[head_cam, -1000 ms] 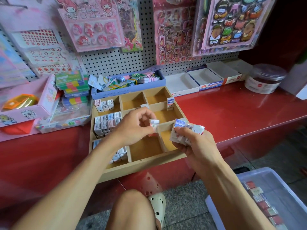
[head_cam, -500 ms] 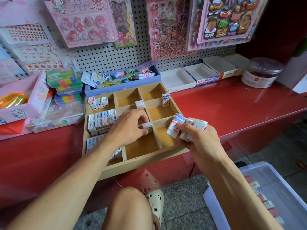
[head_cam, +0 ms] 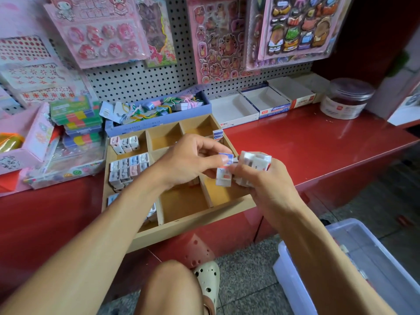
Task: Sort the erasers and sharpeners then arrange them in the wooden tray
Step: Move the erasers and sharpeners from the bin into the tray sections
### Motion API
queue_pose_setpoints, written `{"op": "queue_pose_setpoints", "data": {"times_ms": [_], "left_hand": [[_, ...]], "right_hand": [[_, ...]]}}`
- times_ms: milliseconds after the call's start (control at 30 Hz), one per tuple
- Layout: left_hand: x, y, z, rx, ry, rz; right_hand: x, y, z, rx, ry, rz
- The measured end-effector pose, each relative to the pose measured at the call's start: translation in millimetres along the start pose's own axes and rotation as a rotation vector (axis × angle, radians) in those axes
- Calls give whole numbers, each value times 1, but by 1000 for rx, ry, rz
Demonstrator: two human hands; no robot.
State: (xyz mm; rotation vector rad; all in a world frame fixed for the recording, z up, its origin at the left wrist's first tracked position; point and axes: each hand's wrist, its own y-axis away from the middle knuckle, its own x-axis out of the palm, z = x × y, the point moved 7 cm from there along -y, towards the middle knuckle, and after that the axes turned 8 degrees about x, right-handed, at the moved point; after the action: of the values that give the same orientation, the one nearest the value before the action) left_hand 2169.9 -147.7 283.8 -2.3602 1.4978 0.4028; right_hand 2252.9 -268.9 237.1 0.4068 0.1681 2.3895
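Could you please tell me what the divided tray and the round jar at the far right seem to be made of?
The tray looks like unfinished light wood or fibreboard: matte tan faces, thin flat dividers, pale cut edges. The jar appears to be clear plastic: see-through wall and lid, dark red contents showing, and a white label.

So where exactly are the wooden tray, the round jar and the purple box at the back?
wooden tray (head_cam: 195,233): head view, on its front wall.
round jar (head_cam: 345,100): head view, on its clear side wall.
purple box (head_cam: 159,123): head view, on its front wall.
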Motion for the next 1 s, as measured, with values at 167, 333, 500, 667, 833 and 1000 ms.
{"op": "queue_pose_setpoints", "data": {"times_ms": [167,333,500,667,833,1000], "left_hand": [[-20,-19,2,-33,63,-148],[-26,-40,6,-9,-117,-188],[-29,-67,29,-39,-536,-227],[-19,-85,34,-4,-688,-245],[-13,-94,39,50,-767,-263],[-13,-93,47,47,-748,-310]], "right_hand": [[-19,-4,3,58,-233,-12],[-31,-5,6,60,-232,-39],[-44,-9,6,60,-191,-112],[-52,-14,0,69,-96,-159],[-54,-15,1,62,-58,-147],[-51,-15,2,76,-82,-118]]}}
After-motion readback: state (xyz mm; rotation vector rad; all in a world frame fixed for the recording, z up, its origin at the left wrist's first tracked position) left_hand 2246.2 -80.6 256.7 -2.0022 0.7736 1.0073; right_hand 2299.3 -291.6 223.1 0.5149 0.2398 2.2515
